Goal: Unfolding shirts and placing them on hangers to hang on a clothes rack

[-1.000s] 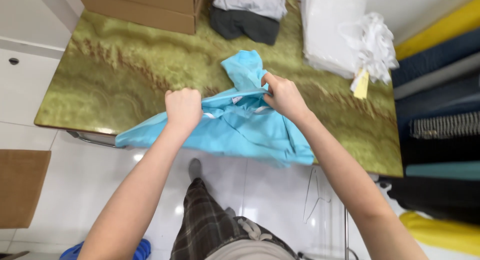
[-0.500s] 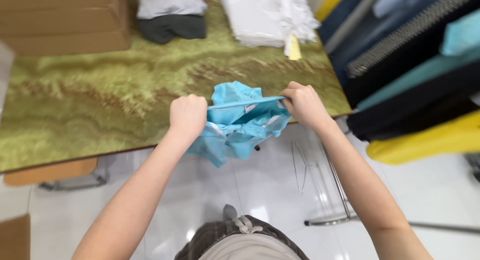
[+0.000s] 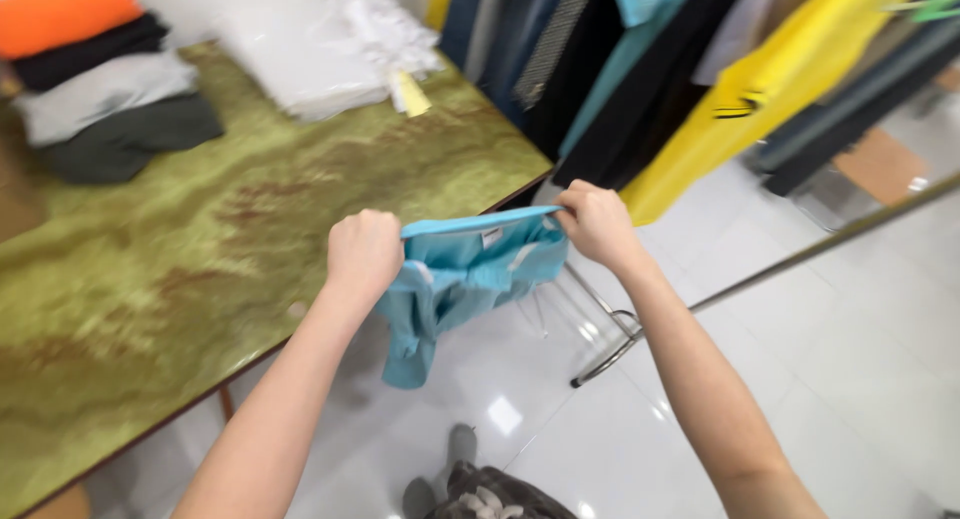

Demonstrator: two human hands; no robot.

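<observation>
A: From the head camera, what surrounds the hands?

B: A glossy green-and-brown marbled table (image 3: 200, 269) fills the left side, its edge running from seven o'clock up to two o'clock. At eleven o'clock lies a stack of folded cloth, orange, black, grey and charcoal (image 3: 95, 89). At twelve o'clock sits a heap of white garments in clear crinkled plastic (image 3: 320, 49), with a small yellow paper tag (image 3: 410, 94) at its near edge. From one to three o'clock hang dark, teal and yellow garments on a rail (image 3: 760, 69). A thin metal rack leg (image 3: 640, 329) stands on the shiny white tiled floor (image 3: 800, 379), just behind the cloth.

A: And the hands?

B: The left hand (image 3: 362, 254) is a closed fist, gripping one end of a light blue, soft knit garment (image 3: 465, 279). The right hand (image 3: 595, 221) is curled, fingers pinched on the other end. The top hem is stretched taut between them; the rest droops in loose folds.

A: Where is it exactly?

B: In mid-air at centre, off the table, just past its near corner, above the floor. A small white sewn label shows inside near the hem; its print is too small to make out.
</observation>
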